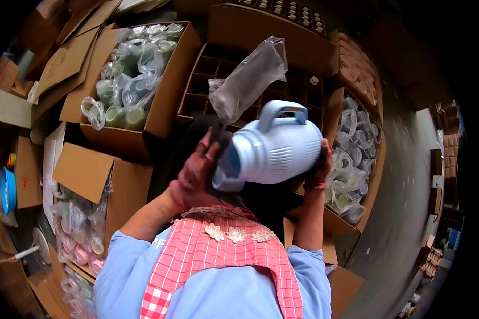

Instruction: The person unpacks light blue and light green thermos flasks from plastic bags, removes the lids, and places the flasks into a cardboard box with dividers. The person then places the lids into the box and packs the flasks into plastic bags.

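Note:
A light-blue plastic thermos jug (282, 149) with a ribbed body lies tilted on its side in front of me. Its handle points up and its open mouth faces left. My right hand (320, 169), in a red glove with dark fingers, grips the jug's base end. Close by the mouth, my left hand (197, 170), gloved alike, has its fingers stretched upward and somewhat blurred. Whether it touches the jug's rim I cannot tell. Just beyond those fingertips is a crumpled clear plastic bag (253, 80), over a divided cardboard box (199, 85).
Cardboard boxes surround me. Bagged green and blue jugs fill the far-left box (159, 114); more bagged pieces fill the right box (375, 175) and the near-left box (125, 186). A pink-filled box (356, 69) stands at the far right. Grey floor (404, 175) runs along the right.

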### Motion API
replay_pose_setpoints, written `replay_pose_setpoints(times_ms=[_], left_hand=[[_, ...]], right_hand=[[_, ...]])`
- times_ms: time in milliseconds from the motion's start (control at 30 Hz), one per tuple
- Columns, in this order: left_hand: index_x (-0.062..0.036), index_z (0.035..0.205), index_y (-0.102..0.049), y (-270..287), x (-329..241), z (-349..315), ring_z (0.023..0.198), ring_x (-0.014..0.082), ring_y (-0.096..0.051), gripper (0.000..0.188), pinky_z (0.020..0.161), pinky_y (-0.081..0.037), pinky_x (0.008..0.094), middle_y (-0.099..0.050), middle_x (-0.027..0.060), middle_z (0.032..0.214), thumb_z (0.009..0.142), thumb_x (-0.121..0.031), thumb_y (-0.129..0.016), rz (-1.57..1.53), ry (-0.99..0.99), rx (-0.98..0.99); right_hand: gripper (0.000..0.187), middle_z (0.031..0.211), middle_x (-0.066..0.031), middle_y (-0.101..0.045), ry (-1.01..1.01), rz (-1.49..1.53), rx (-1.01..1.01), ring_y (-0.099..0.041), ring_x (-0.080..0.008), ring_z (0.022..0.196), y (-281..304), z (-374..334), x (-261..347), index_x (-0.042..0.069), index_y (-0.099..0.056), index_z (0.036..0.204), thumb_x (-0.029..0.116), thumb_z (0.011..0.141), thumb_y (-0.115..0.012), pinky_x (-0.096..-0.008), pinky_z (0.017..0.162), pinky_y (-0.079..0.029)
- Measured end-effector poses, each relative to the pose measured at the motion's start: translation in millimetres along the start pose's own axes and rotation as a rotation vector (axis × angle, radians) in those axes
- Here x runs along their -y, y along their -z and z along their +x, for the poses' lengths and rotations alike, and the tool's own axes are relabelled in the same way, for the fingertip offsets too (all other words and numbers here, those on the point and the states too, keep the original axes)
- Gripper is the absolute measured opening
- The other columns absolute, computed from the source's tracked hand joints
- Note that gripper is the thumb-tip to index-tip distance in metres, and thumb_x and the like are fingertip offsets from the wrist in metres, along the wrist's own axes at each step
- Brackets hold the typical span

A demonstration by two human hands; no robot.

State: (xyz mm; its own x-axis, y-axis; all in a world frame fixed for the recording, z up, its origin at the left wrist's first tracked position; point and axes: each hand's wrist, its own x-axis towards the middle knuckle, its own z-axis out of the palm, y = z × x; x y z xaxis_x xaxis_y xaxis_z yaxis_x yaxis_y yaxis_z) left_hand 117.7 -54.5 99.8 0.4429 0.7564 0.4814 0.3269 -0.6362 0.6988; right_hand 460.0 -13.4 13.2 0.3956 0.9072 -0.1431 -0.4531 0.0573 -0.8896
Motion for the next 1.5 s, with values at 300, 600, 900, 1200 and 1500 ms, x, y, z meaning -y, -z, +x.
replay_pose_setpoints(times_ms=[300,600,900,1200,1500], left_hand=[[0.0042,0.121,-0.044,9.9,30.6,30.8,0.106,0.0240,-0.054,0.075,0.091,-0.043,0.0360,-0.053,0.0148,0.114,0.079,-0.055,-0.062,-0.567,0.312,-0.442],[0.0022,0.127,-0.041,-11.2,71.1,33.6,0.112,0.0262,-0.049,0.074,0.097,-0.038,0.0400,-0.050,0.0145,0.121,0.079,-0.051,-0.060,-0.666,0.288,-0.535],[0.0001,0.121,-0.045,-22.9,111.7,38.2,0.106,0.0317,-0.053,0.057,0.088,-0.044,0.0375,-0.054,0.0180,0.113,0.077,-0.029,-0.066,0.130,0.080,-0.453],[-0.0027,0.118,-0.053,-4.1,106.0,60.0,0.098,0.0240,-0.060,0.038,0.090,-0.047,0.0353,-0.062,0.0111,0.111,0.096,-0.028,-0.035,-1.583,0.859,-0.021],[0.0022,0.124,-0.038,28.3,131.3,69.4,0.105,0.0340,-0.055,0.066,0.091,-0.042,0.0445,-0.051,0.0212,0.120,0.085,-0.050,-0.049,-0.351,0.068,-0.568]], right_hand=[[0.039,0.089,-0.0033,-0.062,0.230,-0.083,0.555,-0.056,-0.0125,0.082,-57.8,-29.9,50.9,-0.001,-0.062,0.102,0.033,0.084,-0.059,-0.0245,0.075,-0.043],[0.036,0.090,-0.0002,-0.056,0.052,0.042,0.210,-0.049,-0.0086,0.084,-75.9,-5.3,22.9,0.005,-0.056,0.095,0.041,0.092,-0.048,-0.0247,0.077,-0.040],[0.058,0.113,-0.0188,-0.056,0.582,-0.546,0.467,-0.052,-0.0314,0.106,-128.2,-6.7,52.7,-0.004,-0.048,0.124,0.039,0.086,-0.059,-0.0345,0.092,-0.040],[0.042,0.126,-0.0133,-0.050,1.432,-1.034,1.320,-0.044,-0.0305,0.123,-157.5,-54.3,108.8,0.006,-0.060,0.108,0.027,0.071,-0.063,-0.0538,0.101,-0.031],[0.042,0.112,-0.0068,-0.056,0.158,0.240,0.564,-0.051,-0.0205,0.111,-115.6,-1.8,49.7,0.009,-0.054,0.112,0.045,0.089,-0.052,-0.0368,0.092,-0.043]])
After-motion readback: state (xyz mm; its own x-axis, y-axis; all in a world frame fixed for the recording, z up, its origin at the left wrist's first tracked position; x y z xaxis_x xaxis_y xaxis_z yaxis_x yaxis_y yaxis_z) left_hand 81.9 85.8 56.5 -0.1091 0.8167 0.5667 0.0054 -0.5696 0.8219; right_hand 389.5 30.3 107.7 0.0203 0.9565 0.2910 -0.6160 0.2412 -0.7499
